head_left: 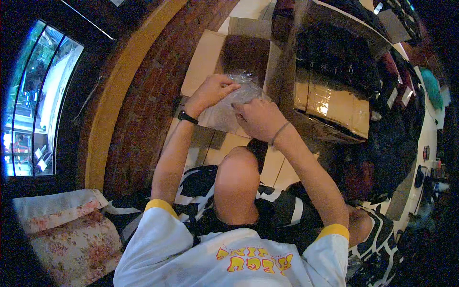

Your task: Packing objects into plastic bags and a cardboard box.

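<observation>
In the head view, I have clear plastic film (250,90) stretched between the hands, just above the open cardboard box (203,56). The left hand (213,93) pinches its near edge; the right hand (262,117) curls against it, fingertips hidden, so I can't tell its grip. I judge the film light, limp, slippery and easily torn, best pinched at doubled edges.
</observation>
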Available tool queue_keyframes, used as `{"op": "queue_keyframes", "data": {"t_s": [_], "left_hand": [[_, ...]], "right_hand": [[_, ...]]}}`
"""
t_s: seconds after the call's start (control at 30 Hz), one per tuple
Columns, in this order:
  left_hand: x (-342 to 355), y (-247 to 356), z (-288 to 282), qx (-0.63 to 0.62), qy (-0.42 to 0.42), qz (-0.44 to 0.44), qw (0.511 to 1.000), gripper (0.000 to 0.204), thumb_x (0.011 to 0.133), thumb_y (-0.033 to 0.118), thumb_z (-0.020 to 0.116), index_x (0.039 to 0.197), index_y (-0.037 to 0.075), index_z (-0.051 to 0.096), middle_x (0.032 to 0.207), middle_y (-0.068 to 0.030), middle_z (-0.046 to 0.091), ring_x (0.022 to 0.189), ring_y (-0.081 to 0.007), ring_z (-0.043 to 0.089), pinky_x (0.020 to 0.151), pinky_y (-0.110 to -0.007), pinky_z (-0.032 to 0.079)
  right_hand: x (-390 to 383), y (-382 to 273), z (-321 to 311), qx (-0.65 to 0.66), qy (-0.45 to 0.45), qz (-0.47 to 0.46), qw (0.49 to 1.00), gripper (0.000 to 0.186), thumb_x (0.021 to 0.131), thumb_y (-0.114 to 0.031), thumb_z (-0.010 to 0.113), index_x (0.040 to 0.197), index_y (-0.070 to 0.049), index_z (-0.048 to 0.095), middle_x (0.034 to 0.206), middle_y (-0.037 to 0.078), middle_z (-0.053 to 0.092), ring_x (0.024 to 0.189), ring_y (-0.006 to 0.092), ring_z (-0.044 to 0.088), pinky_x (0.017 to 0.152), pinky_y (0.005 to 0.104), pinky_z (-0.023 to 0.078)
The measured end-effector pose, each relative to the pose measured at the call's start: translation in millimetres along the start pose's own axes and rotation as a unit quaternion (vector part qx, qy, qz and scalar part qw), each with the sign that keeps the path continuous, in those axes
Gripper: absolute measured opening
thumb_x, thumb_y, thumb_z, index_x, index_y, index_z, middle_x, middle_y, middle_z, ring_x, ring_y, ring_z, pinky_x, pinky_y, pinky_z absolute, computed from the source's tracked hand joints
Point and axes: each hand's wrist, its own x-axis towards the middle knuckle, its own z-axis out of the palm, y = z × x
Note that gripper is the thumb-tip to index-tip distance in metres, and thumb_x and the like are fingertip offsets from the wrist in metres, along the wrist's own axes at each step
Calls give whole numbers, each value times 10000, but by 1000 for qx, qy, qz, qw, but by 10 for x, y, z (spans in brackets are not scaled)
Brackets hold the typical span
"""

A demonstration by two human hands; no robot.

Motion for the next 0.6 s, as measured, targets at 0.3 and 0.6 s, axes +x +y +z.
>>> {"op": "queue_keyframes", "data": {"t_s": [0.3,0.6], "left_hand": [[-22,161,124,27,8,59,998,373,936,331,654,812,-19,687,693,-176,655,609,-278,609,600,-396,467],[-149,447,42,77,-1,60,995,292,954,261,623,888,-8,715,818,-166,673,757,-301,647,685,-383,492]], "right_hand": [[528,-82,519,-74,-144,83,983,289,913,-245,544,1045,-85,746,1032,149,738,994,281,715,820,462,531],[864,70,1569,-97,-205,32,974,328,923,-266,522,1126,-100,717,1095,154,722,994,327,679,981,592,414]]}}
